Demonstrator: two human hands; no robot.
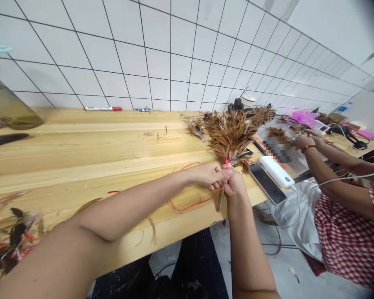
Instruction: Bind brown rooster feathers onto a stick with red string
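Red thread wraps the base of the feathers, where left hand and right hand are both clenched. Feathers fan out at 12 o'clock. Reduced finger pressure could slacken the wraps and shed feathers. The loose loop at 8 o'clock could snag or knot if dragged. Phone, 3 o'clock, could be knocked by the right forearm. Left forearm enters from 8 o'clock, right from 5.
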